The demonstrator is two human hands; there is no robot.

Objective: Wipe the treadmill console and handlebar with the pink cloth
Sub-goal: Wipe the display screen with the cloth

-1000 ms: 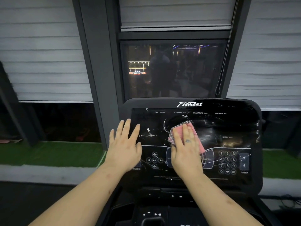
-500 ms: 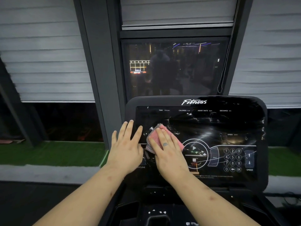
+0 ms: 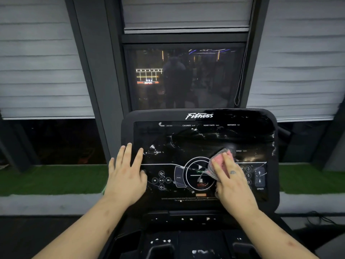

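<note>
Pressing pink cloth (image 3: pixel 218 159) onto console (image 3: pixel 205 141), right hand (image 3: pixel 234 186) straight-fingered; left hand (image 3: pixel 125 177) flat, spread, at left edge. Legible: Fitness, TIME, CALORIES, HEART RATE, DISTANCE, SPEED.

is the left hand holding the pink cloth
No, the right hand presses the pink cloth on the console with flat fingers, while the left hand rests bare on its left edge.

Console (image 3: pixel 199 139) top free; L hand (image 3: pixel 127 180) blocks left edge, R hand (image 3: pixel 233 184) w/ cloth (image 3: pixel 221 158) over keypad (image 3: pixel 248 175).
</note>
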